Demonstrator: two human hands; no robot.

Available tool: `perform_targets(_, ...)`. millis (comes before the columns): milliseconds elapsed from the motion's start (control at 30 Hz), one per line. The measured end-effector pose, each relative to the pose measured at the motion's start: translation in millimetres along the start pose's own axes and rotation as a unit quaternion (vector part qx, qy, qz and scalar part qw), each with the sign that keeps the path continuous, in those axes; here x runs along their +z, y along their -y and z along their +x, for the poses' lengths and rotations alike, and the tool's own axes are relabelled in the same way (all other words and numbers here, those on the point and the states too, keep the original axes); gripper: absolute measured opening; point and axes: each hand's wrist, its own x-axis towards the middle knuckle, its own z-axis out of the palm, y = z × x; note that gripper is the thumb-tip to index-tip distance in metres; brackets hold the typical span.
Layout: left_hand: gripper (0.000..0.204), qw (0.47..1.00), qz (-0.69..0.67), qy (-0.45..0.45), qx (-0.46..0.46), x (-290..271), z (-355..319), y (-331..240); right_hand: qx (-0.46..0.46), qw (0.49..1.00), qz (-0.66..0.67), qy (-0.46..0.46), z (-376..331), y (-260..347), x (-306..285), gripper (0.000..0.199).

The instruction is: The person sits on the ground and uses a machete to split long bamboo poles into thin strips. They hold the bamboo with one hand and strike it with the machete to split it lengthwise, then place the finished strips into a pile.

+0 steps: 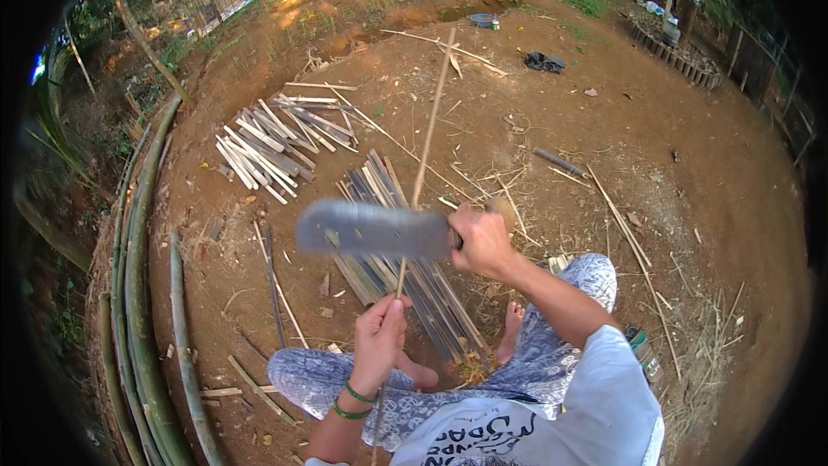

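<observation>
My right hand (483,240) is closed round the handle of a broad machete (366,229), its wide grey blade pointing left and slightly blurred. The blade lies across a long thin bamboo strip (430,134); whether they touch I cannot tell. Low in front of my body, my left hand (379,334) pinches this strip, which runs from below the hand up and away toward the far ground. Under the blade, between my bare feet, lies a pile of split bamboo slats (431,293), partly hidden by the machete.
More pale and dark slats (272,142) lie heaped at the far left. Whole bamboo poles (142,293) line the left side. Loose strips (621,216) and shavings litter the brown soil at right. Farther off are a dark cloth-like bundle (544,62) and a blue basin (482,20).
</observation>
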Motion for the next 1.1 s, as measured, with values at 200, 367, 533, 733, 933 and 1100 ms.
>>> perform_targets(200, 0.023, 0.999, 0.034, -0.011, 0.001, -8.9, -13.8, 12.7, 0.048, 0.998, -0.024, 0.013, 15.7, -24.3, 1.0, 0.015)
perform_targets(367, 0.022, 1.0, 0.016, 0.0, -0.001, -14.7, -19.5, 16.4, -0.003, 0.997, -0.075, 0.023, 6.7, -25.4, 2.2, 0.013)
perform_targets(533, 0.022, 0.997, 0.055, 0.028, -0.05, -32.4, -57.8, 43.3, 0.27, 0.962, -0.017, 0.032, 34.8, -88.2, -26.4, 0.02)
perform_targets(733, 0.024, 0.999, -0.002, 0.028, -0.036, -23.8, -29.2, 37.1, 0.001, 0.997, -0.014, 0.07, -9.7, -25.6, -3.3, 0.019)
perform_targets(933, 0.023, 0.996, -0.042, 0.027, -0.072, -26.3, -40.4, 17.0, 0.006, 0.995, -0.016, 0.103, 1.5, -17.9, -5.8, 0.025)
perform_targets(1100, 0.022, 0.998, -0.016, 0.019, -0.056, -27.3, -53.5, 16.2, -0.036, 0.994, -0.025, 0.104, 10.1, -20.8, -15.1, 0.027)
